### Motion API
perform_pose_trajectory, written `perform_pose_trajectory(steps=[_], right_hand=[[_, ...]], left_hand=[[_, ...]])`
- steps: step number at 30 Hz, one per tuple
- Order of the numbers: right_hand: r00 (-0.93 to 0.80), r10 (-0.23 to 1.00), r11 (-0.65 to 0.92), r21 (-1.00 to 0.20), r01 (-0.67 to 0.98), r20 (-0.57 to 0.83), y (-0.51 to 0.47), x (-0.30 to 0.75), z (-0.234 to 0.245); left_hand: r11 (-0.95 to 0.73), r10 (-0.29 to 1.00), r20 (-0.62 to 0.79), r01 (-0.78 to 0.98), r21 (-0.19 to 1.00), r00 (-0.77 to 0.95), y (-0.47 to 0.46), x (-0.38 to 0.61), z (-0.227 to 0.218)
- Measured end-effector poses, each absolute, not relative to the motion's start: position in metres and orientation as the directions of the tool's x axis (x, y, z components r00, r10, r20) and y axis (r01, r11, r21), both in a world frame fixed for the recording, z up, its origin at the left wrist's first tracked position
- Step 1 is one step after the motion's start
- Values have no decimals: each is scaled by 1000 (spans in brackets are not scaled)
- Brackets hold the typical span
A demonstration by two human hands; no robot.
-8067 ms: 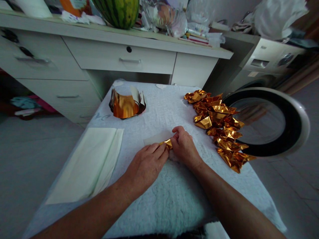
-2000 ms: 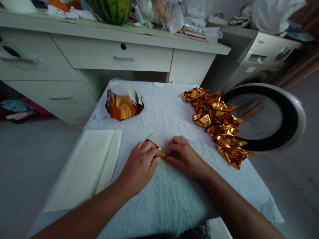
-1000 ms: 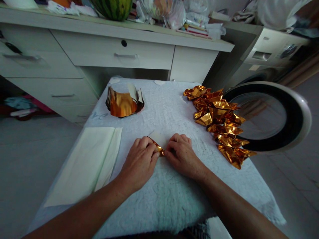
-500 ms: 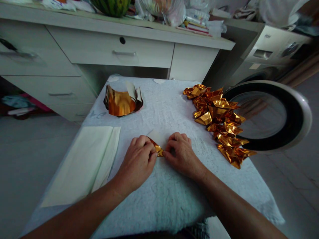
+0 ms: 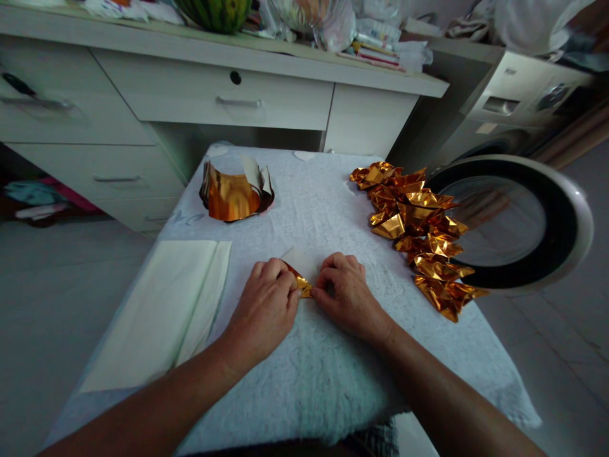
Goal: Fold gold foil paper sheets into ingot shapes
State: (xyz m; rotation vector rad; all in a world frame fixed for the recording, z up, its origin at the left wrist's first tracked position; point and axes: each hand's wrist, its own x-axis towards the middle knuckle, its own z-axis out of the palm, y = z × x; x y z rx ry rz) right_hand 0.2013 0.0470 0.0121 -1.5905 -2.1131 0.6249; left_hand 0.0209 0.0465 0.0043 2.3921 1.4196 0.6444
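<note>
Gold foil piece (image 5: 302, 285) pinched between left hand (image 5: 264, 309) and right hand (image 5: 346, 295), both grips tight, on the tabletop (image 5: 323, 381).

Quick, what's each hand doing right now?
Left hand: closed, pinching the gold foil piece.
Right hand: closed, pinching the same gold foil piece.

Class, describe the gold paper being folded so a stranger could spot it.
On the white-covered table, look between the left hand and right hand. The small gold paper pinched there shows its white back, unlike the folded gold pile at the right edge.
</note>
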Motion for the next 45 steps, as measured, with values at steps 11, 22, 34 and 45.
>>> perform_pose_trajectory(steps=[11, 22, 34, 45], right_hand=[[-262, 963, 252, -538, 805, 60, 46, 200, 11], [-245, 962, 272, -463, 844, 120, 42, 198, 8], [-205, 974, 225, -437, 871, 93, 41, 192, 10], [-265, 962, 258, -495, 830, 57, 42, 202, 12]], left_hand=[[-497, 859, 241, 620, 607, 452, 51, 14, 2], [-477, 864, 212, 606, 637, 457, 51, 14, 2], [-464, 868, 185, 616, 636, 462, 52, 13, 0], [-474, 864, 197, 618, 627, 464, 53, 12, -3]])
